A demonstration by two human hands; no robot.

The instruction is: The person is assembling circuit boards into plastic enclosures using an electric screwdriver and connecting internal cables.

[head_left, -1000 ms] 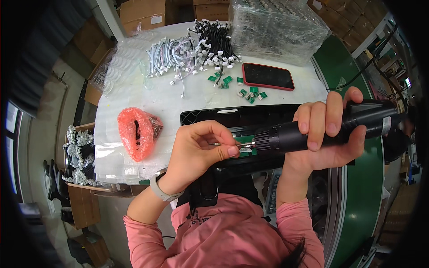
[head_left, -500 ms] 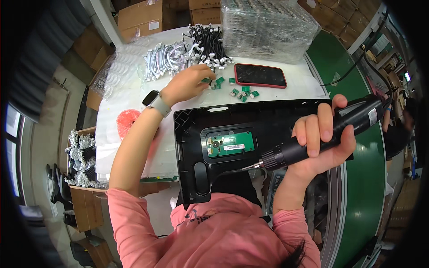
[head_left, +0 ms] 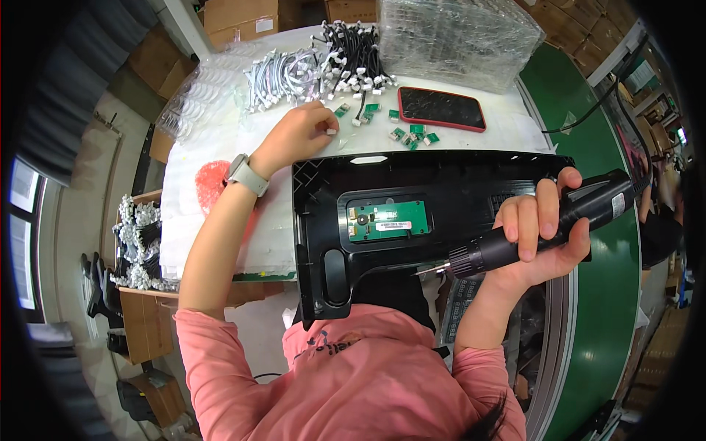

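Note:
In my right hand (head_left: pixel 540 235) is a black corded electric screwdriver (head_left: pixel 485 253), its bit pointing left over the lower edge of a black plastic housing (head_left: pixel 463 176). The housing lies across the table's near edge, with a green circuit board (head_left: pixel 397 220) set in its recess. My left hand (head_left: pixel 298 134), a watch on its wrist, hovers beyond the housing's far left corner. Its thumb and fingers are pinched on a small white piece (head_left: pixel 331 132), too small to name. Close by lie small green boards with white connectors (head_left: pixel 418 134) and a short black cable (head_left: pixel 360 112).
A phone with a red edge (head_left: pixel 441 109) lies right of the small boards. Bundles of white cables (head_left: pixel 283 77) and black cables (head_left: pixel 353 55) sit farther back, beside a plastic-wrapped stack (head_left: pixel 460 40). A pink bubble-wrap piece (head_left: pixel 211 187) is at left; a green surface (head_left: pixel 596 316) runs along the right.
My left hand has drawn back leftward from the small boards, with a small white piece at its fingertips. A black cable now lies among the boards. The screwdriver has shifted slightly right.

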